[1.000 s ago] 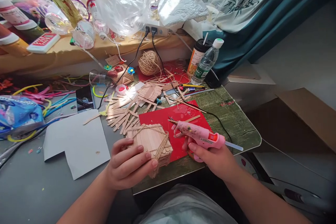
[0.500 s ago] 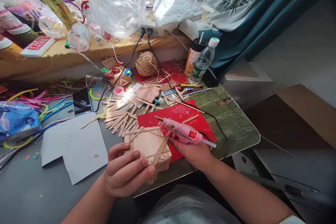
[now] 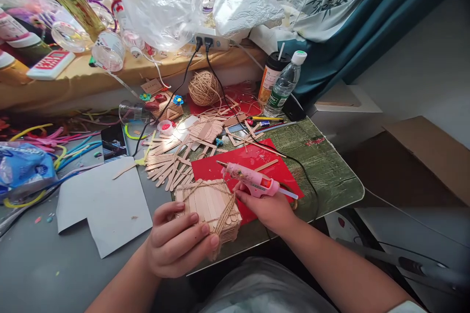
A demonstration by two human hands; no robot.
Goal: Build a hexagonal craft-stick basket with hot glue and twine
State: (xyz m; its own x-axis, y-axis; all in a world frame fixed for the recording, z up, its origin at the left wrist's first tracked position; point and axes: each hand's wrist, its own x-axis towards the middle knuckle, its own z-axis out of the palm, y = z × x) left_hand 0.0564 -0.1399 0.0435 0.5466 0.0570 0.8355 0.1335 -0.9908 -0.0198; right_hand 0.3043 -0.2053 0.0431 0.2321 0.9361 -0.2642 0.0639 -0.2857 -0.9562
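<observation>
My left hand (image 3: 183, 244) is closed round a box of craft sticks (image 3: 207, 204), its fingers spread over the near left side. Jute twine (image 3: 225, 215) runs across the box's top and down its right corner. My right hand (image 3: 270, 210) is closed on a pink hot glue gun (image 3: 249, 177), whose nozzle points left above the far edge of the box. The gun's grip is mostly hidden by the hand. My right thumb and fingertips meet at the box's right corner, touching the twine. Under the gun lies a red sheet (image 3: 282, 164).
Loose craft sticks (image 3: 172, 166) are heaped beyond the box. A ball of twine (image 3: 204, 88), a water bottle (image 3: 282, 85) and a lidded cup (image 3: 270, 76) stand farther back. The black cord (image 3: 301, 164) crosses the table. White card (image 3: 110, 205) lies to the left.
The glue gun has tilted slightly and shifted a little left with my right hand. My left hand and the box have moved slightly right and down.
</observation>
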